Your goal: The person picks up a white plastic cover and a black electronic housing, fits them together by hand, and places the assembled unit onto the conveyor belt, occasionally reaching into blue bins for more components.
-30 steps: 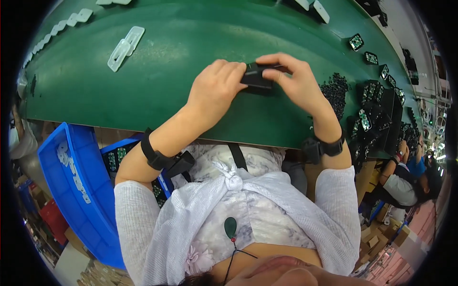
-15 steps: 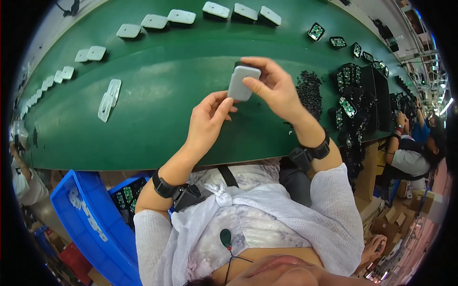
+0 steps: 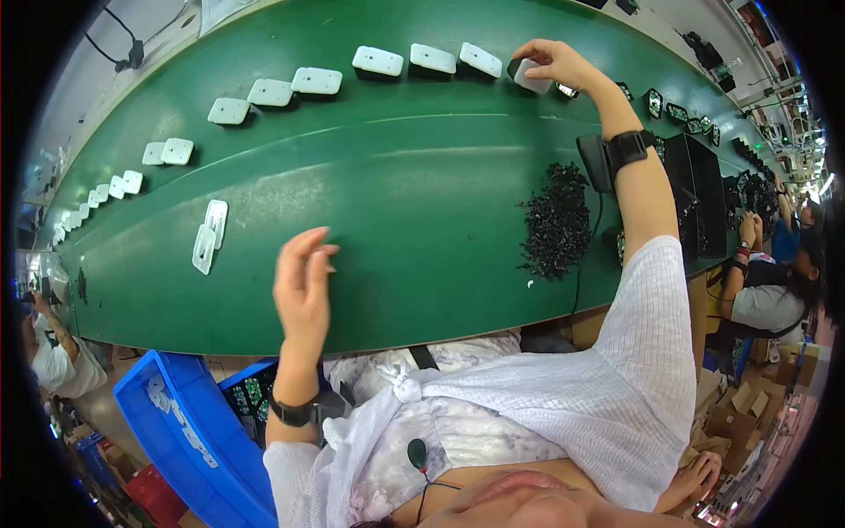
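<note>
- Right hand (image 3: 568, 66), upper right of the frame: fingers grasp a white-covered case (image 3: 534, 83) beside the row's right end.
- Left hand (image 3: 302, 290), left of centre: fingers loosely curled, holding nothing.
- Apparently done: covered cases (image 3: 378, 61) lined along the table (image 3: 414, 220), upper left.
- Apparently remaining: uncovered circuit-board cases (image 3: 653, 103), upper right.

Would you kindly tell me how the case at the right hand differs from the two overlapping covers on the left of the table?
The case is in the fingers of the right hand, while the covers lie on the table with no hand on them. The case is thick, with a dark side below its white top; the covers are thin and pale all over. Both show a pale face with rounded corners.
</note>
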`<state>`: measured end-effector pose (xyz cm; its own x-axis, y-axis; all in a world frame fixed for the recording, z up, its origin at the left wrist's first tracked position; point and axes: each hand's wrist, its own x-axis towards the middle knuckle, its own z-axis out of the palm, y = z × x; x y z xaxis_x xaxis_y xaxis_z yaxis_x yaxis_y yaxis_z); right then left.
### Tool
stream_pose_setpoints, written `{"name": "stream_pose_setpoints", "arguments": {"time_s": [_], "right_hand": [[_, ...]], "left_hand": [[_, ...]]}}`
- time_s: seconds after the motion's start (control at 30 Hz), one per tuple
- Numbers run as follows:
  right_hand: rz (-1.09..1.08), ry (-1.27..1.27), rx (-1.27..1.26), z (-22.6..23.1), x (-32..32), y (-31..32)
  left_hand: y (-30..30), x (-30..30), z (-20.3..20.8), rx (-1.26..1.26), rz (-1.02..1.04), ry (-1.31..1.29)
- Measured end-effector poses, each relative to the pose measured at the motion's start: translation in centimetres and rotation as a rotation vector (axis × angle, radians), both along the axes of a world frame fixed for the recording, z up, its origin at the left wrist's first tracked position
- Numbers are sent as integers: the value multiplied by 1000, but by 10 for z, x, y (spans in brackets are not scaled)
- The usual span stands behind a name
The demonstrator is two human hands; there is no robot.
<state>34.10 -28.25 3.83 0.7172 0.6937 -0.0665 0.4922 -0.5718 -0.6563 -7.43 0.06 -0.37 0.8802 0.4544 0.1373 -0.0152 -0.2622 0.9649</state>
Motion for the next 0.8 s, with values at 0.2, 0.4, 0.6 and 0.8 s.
{"name": "stream_pose_setpoints", "arguments": {"time_s": [0.2,0.4,0.6,0.8], "right_hand": [[156,203,-26,-9,26,18],[-59,-123,34,0,29,-2],[-517,-596,-660,15,-7,3],[-548,-377,-491,-5,4,-23]], "left_hand": [[72,-42,2,521,414,43],[125,-26,-1,1016,537,74],[154,-16,-5,1330,436,393],[167,3,-12,1268,351,340]]}}
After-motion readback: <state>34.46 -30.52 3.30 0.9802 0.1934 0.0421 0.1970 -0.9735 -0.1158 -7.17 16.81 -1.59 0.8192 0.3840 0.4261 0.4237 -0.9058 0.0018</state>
